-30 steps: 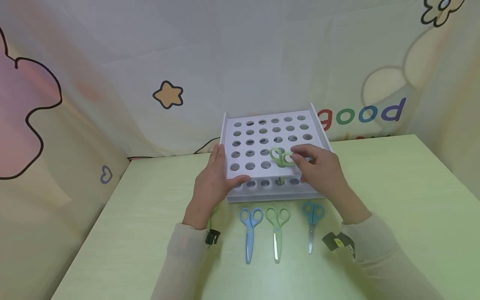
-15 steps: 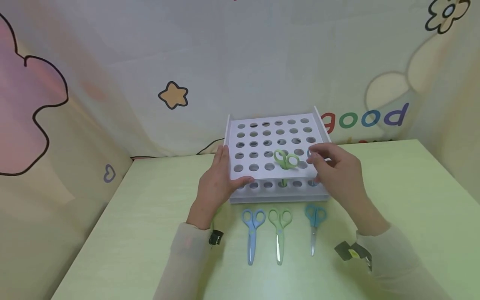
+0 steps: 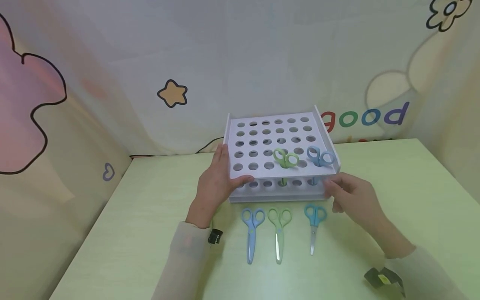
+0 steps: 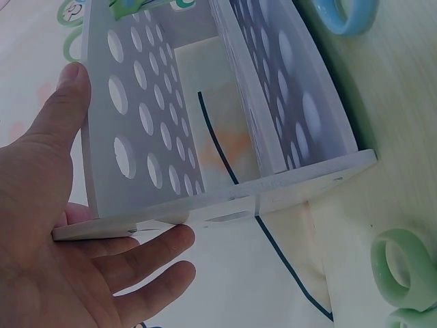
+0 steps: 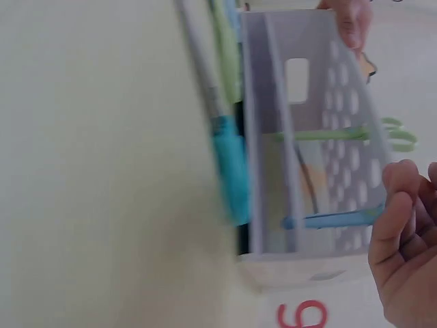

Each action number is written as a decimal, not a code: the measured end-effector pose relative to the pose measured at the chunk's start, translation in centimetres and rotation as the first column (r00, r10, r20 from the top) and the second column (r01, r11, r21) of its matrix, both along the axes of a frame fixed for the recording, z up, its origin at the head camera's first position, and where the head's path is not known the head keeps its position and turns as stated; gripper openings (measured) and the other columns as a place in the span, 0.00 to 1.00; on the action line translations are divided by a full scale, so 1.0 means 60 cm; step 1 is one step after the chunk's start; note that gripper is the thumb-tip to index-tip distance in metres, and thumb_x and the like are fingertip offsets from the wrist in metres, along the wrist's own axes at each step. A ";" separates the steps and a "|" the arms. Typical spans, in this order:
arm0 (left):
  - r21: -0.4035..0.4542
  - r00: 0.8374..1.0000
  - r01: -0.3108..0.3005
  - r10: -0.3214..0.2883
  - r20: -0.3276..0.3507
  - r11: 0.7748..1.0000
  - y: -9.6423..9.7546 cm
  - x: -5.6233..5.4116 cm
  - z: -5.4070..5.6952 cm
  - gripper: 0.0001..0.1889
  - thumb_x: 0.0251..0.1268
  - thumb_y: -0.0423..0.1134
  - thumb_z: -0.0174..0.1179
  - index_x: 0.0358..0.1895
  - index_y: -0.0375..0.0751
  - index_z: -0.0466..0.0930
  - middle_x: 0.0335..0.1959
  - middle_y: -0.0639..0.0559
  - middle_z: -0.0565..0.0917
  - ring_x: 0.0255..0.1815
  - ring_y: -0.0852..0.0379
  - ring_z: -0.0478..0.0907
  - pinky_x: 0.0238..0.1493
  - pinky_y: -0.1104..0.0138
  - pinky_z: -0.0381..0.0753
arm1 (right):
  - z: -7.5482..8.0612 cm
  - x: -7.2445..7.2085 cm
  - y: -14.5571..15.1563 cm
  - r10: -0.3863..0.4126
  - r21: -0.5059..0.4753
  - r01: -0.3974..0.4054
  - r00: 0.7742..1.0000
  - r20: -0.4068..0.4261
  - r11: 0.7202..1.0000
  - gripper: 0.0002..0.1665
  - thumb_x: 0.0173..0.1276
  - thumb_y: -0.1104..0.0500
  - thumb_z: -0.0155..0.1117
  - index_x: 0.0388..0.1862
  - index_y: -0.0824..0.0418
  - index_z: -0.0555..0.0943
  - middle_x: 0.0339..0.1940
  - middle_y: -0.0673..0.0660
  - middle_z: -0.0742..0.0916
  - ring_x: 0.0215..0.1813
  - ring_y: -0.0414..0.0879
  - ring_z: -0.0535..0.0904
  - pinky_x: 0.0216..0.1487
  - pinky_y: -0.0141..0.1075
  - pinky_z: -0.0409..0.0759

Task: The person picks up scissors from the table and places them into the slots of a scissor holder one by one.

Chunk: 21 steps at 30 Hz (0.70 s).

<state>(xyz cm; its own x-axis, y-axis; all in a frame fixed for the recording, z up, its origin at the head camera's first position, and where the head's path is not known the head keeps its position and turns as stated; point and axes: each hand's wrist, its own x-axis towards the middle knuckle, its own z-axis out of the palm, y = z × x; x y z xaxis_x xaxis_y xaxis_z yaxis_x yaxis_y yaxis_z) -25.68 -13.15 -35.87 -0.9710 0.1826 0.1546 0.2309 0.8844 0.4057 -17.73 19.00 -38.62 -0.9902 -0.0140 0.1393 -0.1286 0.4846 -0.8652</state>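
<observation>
Your left hand [image 3: 217, 180] is at the left side of the white rack [image 3: 277, 198], its fingers nearly straight and spread against the outside of the side wall, its thumb laid along the front edge of the top shelf. Your right hand [image 3: 354, 196] is by the rack's right front corner, fingers and thumb loosely curled around nothing; you can't tell whether the fingertips touch the rack. In the rack's front row, the standing green scissors [image 3: 286, 161] sit in the fourth hole from the left and the standing blue scissors [image 3: 319, 160] in the last one on the right, both with handles above the top shelf and blades reaching down to the lower one. On the surface [image 3: 112, 250] in front of the rack you have, left to right, half-hidden green scissors [image 4: 420, 273] by your left wrist, flat blue scissors [image 3: 251, 235], flat green scissors [image 3: 278, 229] and teal scissors [image 3: 313, 225], the last three with handles toward the rack. Behind the rack hangs a printed backdrop [image 3: 202, 104].
</observation>
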 end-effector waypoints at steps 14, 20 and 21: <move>0.025 1.000 0.007 -0.008 0.002 1.000 -0.006 0.000 -0.001 0.64 0.53 0.66 0.71 0.82 0.37 0.41 0.83 0.44 0.47 0.53 0.46 0.74 0.41 0.59 0.77 | -0.053 -0.015 0.035 0.060 0.109 -0.079 0.983 0.174 0.991 0.15 0.76 0.59 0.58 0.53 0.68 0.82 0.35 0.56 0.86 0.25 0.48 0.77 0.28 0.38 0.76; 0.033 1.000 0.018 -0.018 -0.012 0.999 -0.005 -0.001 -0.003 0.64 0.53 0.65 0.72 0.82 0.37 0.42 0.82 0.44 0.49 0.51 0.47 0.74 0.41 0.58 0.77 | -0.078 -0.020 0.043 0.145 0.277 -0.191 0.973 0.178 0.942 0.19 0.74 0.56 0.64 0.58 0.65 0.82 0.39 0.54 0.84 0.37 0.49 0.77 0.37 0.43 0.76; 0.033 1.000 0.021 -0.021 -0.012 0.999 -0.005 -0.001 -0.004 0.64 0.53 0.65 0.72 0.82 0.37 0.41 0.82 0.44 0.49 0.52 0.47 0.74 0.41 0.59 0.77 | -0.082 -0.021 0.044 0.165 0.300 -0.213 0.970 0.177 0.930 0.21 0.73 0.55 0.65 0.59 0.63 0.81 0.39 0.53 0.83 0.40 0.49 0.76 0.39 0.44 0.75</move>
